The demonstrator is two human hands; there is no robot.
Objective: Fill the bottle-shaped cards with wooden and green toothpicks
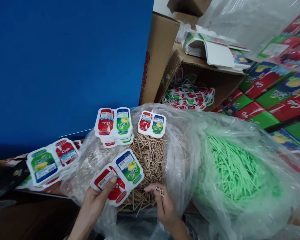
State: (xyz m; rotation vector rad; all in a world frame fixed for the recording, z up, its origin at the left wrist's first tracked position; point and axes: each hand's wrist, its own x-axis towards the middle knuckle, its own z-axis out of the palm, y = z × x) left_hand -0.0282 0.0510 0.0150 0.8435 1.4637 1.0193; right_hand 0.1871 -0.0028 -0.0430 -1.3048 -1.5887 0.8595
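My left hand (96, 200) grips a flat two-pocket package (118, 176) printed with a red Cola label and a green Sprite label, thumb pressed on its red half. My right hand (162, 200) is closed in a pinch on a small bundle of brown sticks (160, 191), seen end-on, just right of that package. Both hands hover over a heap of brown sticks (147, 156) lying in an opened clear plastic bag (182, 140).
A stack of the same packages (113, 126) and a single one (152, 124) rest on the stick heap. More packages (51, 161) lie at left. Green sticks (232, 166) fill a bag at right. Cardboard boxes (160, 53) and printed cartons (277, 90) stand behind.
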